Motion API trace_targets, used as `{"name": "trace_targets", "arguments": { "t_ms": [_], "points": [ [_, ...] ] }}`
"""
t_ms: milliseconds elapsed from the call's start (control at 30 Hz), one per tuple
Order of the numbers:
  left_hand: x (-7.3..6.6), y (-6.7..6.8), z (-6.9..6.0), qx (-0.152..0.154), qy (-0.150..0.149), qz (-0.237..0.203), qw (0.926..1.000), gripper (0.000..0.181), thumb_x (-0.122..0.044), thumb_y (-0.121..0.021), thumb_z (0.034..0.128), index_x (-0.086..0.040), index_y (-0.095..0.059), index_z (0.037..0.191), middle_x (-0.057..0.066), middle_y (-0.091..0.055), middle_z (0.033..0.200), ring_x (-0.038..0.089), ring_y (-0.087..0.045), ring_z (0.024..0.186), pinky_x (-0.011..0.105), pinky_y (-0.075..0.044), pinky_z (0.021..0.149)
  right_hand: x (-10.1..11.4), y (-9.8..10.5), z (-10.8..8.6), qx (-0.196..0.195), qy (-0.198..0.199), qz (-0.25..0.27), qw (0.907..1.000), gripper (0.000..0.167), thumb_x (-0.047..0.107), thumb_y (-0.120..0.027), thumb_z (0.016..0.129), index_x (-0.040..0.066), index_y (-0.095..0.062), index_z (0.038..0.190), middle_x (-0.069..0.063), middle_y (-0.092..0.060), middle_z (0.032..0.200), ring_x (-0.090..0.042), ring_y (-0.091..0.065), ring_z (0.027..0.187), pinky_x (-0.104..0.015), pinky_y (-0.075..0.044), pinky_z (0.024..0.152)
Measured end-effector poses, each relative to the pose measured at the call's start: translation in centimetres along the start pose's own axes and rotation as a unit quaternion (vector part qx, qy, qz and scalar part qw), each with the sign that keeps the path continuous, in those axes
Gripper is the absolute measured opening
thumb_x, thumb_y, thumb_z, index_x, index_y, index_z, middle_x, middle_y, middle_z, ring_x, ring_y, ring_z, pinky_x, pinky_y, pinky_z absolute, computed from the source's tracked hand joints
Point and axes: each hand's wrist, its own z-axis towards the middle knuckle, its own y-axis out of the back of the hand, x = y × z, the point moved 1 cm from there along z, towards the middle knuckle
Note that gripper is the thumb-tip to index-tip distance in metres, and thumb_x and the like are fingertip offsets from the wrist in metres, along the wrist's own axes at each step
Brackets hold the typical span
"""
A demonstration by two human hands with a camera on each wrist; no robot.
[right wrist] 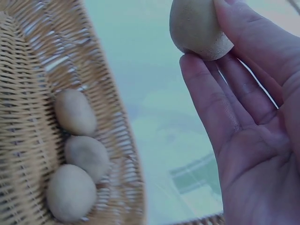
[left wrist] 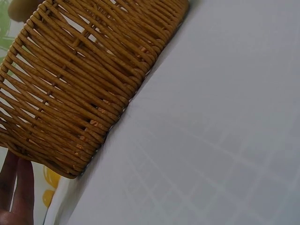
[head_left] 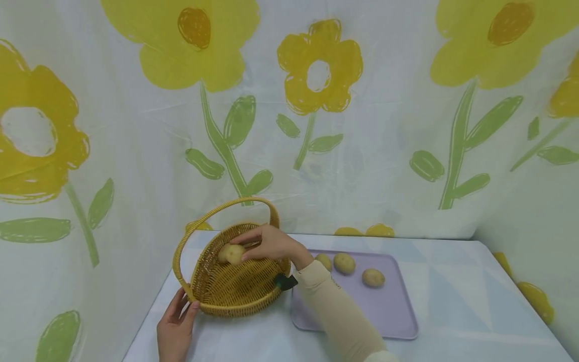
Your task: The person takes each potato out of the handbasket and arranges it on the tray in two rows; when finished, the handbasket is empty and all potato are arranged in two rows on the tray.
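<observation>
My right hand (head_left: 276, 244) pinches a potato (head_left: 235, 254) between thumb and fingertips above the wicker basket (head_left: 239, 306). In the right wrist view that potato (right wrist: 197, 28) is partly cut off by the top edge. Three more potatoes lie together against the basket's woven wall, the lowest potato (right wrist: 71, 193) being nearest. At the basket's front left, my left hand (head_left: 175, 327) grips the rim by the foot of the arched handle (head_left: 178, 251). The left wrist view shows its fingers (left wrist: 23, 192) against the basket's side (left wrist: 70, 79).
Right of the basket lies a lilac tray (head_left: 362, 322). On it are a round potato (head_left: 345, 263), another potato (head_left: 373, 277) and a third potato (head_left: 323, 260) partly behind the right wrist. A flower-patterned cloth (head_left: 384, 125) hangs behind the pale table (head_left: 475, 291).
</observation>
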Motion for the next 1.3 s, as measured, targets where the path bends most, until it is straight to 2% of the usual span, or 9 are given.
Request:
{"name": "trace_targets", "arguments": {
  "t_ms": [100, 200, 300, 333, 500, 733, 900, 1167, 1300],
  "points": [
    [0.0, 0.0, 0.0, -0.001, 0.0, 0.01, 1.0, 0.066, -0.03, -0.072, 0.097, -0.012, -0.045, 0.154, 0.013, -0.051, 0.155, 0.007, -0.054, 0.133, -0.009, -0.043, 0.089, 0.3, 1.0, -1.1, -0.013, -0.005, 0.013, 0.9998, 0.045, 0.021, -0.083, 0.087, 0.019, -0.072, 0.131, 0.001, -0.073, 0.128, 0.001, -0.067, 0.101, -0.019, -0.062, 0.089],
    [0.0, 0.0, 0.0, -0.001, -0.002, 0.0, 1.0, 0.066, -0.028, -0.072, 0.0967, -0.012, -0.045, 0.154, 0.014, -0.049, 0.156, -0.006, -0.052, 0.124, -0.009, -0.043, 0.089, 0.4, 2.1, -2.2, -0.027, -0.008, 0.017, 0.9995, 0.045, 0.021, -0.083, 0.087, 0.023, -0.072, 0.13, 0.005, -0.073, 0.128, 0.007, -0.063, 0.101, -0.019, -0.061, 0.089],
    [-0.1, 0.1, 0.0, 0.001, -0.003, -0.009, 0.9999, 0.065, -0.027, -0.072, 0.0967, -0.011, -0.045, 0.154, 0.016, -0.048, 0.156, -0.011, -0.05, 0.121, -0.009, -0.043, 0.089, 0.3, 3.1, -3.2, -0.038, -0.002, 0.015, 0.9992, 0.046, 0.021, -0.083, 0.087, 0.024, -0.071, 0.132, 0.006, -0.071, 0.131, 0.0, -0.066, 0.107, -0.02, -0.061, 0.091],
    [-0.1, 0.1, 0.0, 0.0, -0.004, -0.009, 1.0, 0.065, -0.027, -0.072, 0.0968, -0.011, -0.045, 0.154, 0.016, -0.048, 0.156, -0.01, -0.05, 0.121, -0.009, -0.043, 0.089, 0.2, 3.4, -3.5, -0.042, 0.005, 0.013, 0.999, 0.046, 0.02, -0.082, 0.087, 0.022, -0.07, 0.132, 0.004, -0.07, 0.134, -0.003, -0.063, 0.121, -0.022, -0.059, 0.1],
    [-0.2, 0.1, 0.1, -0.002, -0.004, 0.009, 0.9999, 0.064, -0.028, -0.071, 0.0976, -0.013, -0.045, 0.154, 0.013, -0.05, 0.156, -0.005, -0.052, 0.124, -0.01, -0.043, 0.089, 0.4, 4.8, -5.6, -0.06, 0.025, 0.026, 0.9976, 0.049, 0.013, -0.08, 0.088, 0.012, -0.068, 0.135, -0.007, -0.068, 0.138, -0.025, -0.065, 0.125, -0.029, -0.062, 0.1],
    [-0.3, 0.0, 0.0, -0.002, -0.016, -0.006, 0.9999, 0.063, -0.026, -0.072, 0.0972, -0.01, -0.047, 0.153, 0.016, -0.05, 0.155, -0.015, -0.049, 0.116, -0.009, -0.043, 0.089, 0.3, 6.0, -8.9, -0.098, 0.011, 0.037, 0.9945, 0.049, 0.012, -0.08, 0.088, 0.008, -0.067, 0.135, -0.01, -0.068, 0.137, -0.018, -0.067, 0.119, -0.027, -0.064, 0.095],
    [-0.3, 0.1, 0.0, 0.001, -0.009, 0.007, 0.9999, 0.064, -0.028, -0.071, 0.0977, -0.012, -0.045, 0.154, 0.014, -0.05, 0.156, -0.003, -0.053, 0.125, -0.01, -0.042, 0.089, 0.0, 6.4, -11.1, -0.121, -0.006, 0.053, 0.9912, 0.05, 0.014, -0.081, 0.087, 0.009, -0.068, 0.134, -0.009, -0.067, 0.139, -0.012, -0.064, 0.124, -0.027, -0.062, 0.1],
    [0.0, 0.0, 0.1, -0.001, 0.009, 0.012, 0.9999, 0.067, -0.029, -0.071, 0.0981, -0.013, -0.042, 0.156, 0.012, -0.047, 0.159, 0.02, -0.052, 0.138, -0.009, -0.043, 0.09, -1.1, 6.1, -13.6, -0.144, -0.002, 0.063, 0.9875, 0.05, 0.014, -0.082, 0.086, 0.004, -0.068, 0.133, -0.015, -0.066, 0.138, -0.023, -0.065, 0.124, -0.029, -0.063, 0.099],
    [0.1, -0.1, 0.1, 0.0, 0.01, 0.009, 0.9999, 0.068, -0.03, -0.071, 0.0978, -0.013, -0.041, 0.156, 0.011, -0.046, 0.159, 0.019, -0.051, 0.139, -0.009, -0.043, 0.09, -1.7, 5.8, -14.5, -0.153, -0.008, 0.067, 0.986, 0.051, 0.014, -0.083, 0.085, 0.003, -0.068, 0.132, -0.016, -0.066, 0.138, -0.025, -0.065, 0.124, -0.029, -0.062, 0.099]
  ]
}}
